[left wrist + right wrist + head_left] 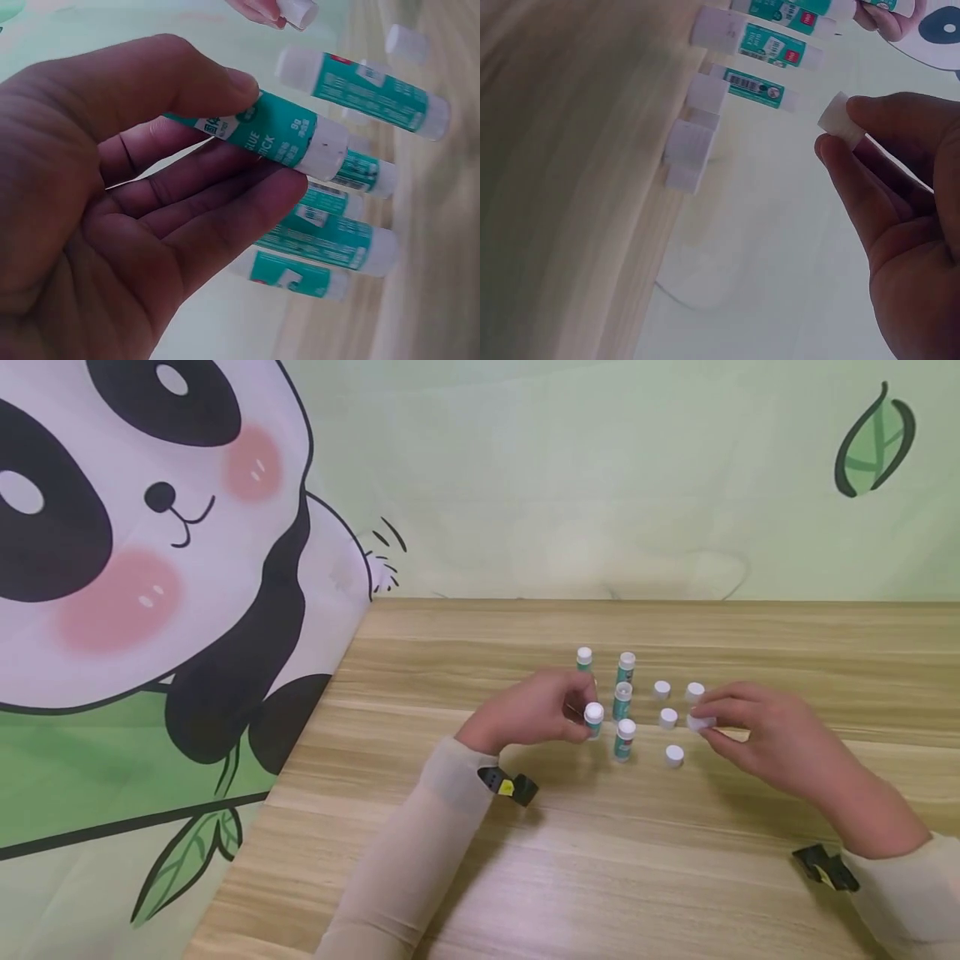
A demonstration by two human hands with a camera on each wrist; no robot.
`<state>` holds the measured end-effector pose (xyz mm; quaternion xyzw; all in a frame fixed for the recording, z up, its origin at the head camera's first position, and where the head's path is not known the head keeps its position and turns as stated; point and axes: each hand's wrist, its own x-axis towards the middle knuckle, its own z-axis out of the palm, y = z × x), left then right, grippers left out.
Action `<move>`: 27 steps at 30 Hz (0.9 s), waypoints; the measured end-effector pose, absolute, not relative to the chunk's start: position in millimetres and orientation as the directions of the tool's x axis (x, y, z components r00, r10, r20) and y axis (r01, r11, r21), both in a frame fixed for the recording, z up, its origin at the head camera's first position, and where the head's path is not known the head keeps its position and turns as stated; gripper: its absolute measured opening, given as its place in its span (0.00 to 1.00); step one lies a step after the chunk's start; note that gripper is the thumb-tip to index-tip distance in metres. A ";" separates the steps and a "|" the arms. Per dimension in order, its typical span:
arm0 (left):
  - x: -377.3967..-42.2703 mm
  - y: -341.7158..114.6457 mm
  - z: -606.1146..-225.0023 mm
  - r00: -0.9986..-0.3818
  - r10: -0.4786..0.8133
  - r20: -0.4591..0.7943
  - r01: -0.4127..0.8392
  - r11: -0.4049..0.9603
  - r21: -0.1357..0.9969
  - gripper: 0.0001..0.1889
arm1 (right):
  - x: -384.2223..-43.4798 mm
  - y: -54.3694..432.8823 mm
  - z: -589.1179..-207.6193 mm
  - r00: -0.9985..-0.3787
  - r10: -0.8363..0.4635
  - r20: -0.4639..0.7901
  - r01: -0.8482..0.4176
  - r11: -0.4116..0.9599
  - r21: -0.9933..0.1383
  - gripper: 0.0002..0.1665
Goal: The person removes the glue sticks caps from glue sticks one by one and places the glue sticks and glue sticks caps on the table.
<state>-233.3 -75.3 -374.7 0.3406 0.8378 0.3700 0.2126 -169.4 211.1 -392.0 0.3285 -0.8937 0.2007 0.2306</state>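
My left hand holds a teal glue stick with a white end between thumb and fingers. In the left wrist view, that white end points toward the table, while the other end is hidden behind the hand. Thumb and fingertips of my right hand pinch a small white cap, which is raised above the table in the right wrist view. Several more glue sticks stand upright beside the left hand, including a front one and a back one. Another glue stick is partly hidden behind that hand.
Several loose white caps, among them a near one and a far one, sit on the wooden table between the hands. Behind the table hangs a pale green cloth printed with a panda. Both sleeves carry small black wrist devices.
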 end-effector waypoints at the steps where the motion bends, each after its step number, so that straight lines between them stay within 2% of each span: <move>1: -233.2 -75.5 -376.6 -0.679 0.725 -0.111 0.408 0.499 0.765 0.11 | -169.5 210.7 -393.1 -0.684 -0.498 0.533 -0.675 0.709 -0.204 0.20; 8: -232.8 -76.7 -388.1 -0.688 0.714 -0.127 0.391 0.513 0.765 0.10 | -170.2 209.7 -398.8 -0.710 -0.518 0.478 -0.660 0.726 -0.194 0.16; 16: -231.7 -78.3 -398.1 -0.697 0.703 -0.143 0.395 0.542 0.742 0.10 | -169.6 209.0 -403.3 -0.762 -0.551 0.339 -0.634 0.742 -0.219 0.12; 27: -227.8 -81.4 -405.4 -0.728 0.670 -0.144 0.376 0.565 0.734 0.10 | -170.0 206.7 -406.0 -0.766 -0.583 0.270 -0.639 0.735 -0.226 0.10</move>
